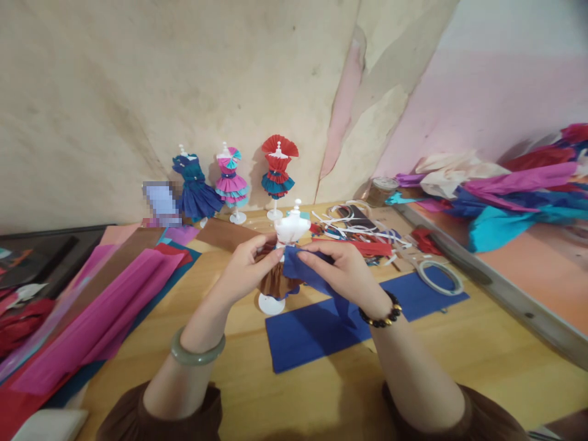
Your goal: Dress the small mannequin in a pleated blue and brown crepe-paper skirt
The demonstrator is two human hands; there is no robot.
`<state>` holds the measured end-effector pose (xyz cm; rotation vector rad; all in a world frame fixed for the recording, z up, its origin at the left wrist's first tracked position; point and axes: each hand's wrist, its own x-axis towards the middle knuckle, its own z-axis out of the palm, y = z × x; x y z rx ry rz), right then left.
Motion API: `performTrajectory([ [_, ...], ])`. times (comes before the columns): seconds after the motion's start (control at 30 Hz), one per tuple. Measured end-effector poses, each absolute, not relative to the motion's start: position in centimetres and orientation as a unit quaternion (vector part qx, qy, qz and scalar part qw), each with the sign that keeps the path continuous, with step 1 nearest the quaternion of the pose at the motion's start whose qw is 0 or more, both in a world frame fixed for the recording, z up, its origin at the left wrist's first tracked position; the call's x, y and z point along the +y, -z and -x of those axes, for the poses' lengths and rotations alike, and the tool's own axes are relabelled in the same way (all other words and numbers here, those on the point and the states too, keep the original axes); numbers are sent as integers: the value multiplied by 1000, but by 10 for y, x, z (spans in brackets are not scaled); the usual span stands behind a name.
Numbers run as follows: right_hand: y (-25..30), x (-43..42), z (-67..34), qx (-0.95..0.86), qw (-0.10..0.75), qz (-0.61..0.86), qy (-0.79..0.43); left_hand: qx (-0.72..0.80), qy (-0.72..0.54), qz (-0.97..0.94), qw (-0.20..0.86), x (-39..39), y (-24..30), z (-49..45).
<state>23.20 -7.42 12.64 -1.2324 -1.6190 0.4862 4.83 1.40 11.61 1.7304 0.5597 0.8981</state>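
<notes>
A small white mannequin [293,229] is being kept upright on its round base [272,304], near the middle of the wooden tabletop [193,324] and between the two hands. It is being steadied at the waist by the left hand [255,260] — thumb at the front, fingers curled around the far side. Whether the strip's edge is also being pinned by that thumb cannot be told. A blue strip [294,267] is being pinched between thumb and fingers of the right hand [342,266] and is being held against the front of the waist, above a brown pleated skirt [272,278]; its loose end is hanging below that hand.

Step, as judged: the blue strip is being positioned or gathered at the waist, not yet fastened. The next move appears to be calling for the waist edge to be kept flat under the left thumb while slack is being fed evenly from the right — tension being kept light, since thin material may be creasing or tearing easily. Two blue sheets [303,340] [399,297] are lying flat nearby.
</notes>
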Motion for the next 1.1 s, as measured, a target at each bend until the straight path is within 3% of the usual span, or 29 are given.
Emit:
performTrajectory([
  [0.67, -127, -73, -230, -653, 496, 528, -221, 253, -381, -724, 516, 10, -118, -51],
  [0.9, -127, -74, -230, -656, 491, 532, -212, 282, -393, -740, 467, 8, -118, -51],
  [1.1, -128, -74, -229, -660, 489, 525, -224, 315, -383, -792, 356, 7, -122, -48],
])
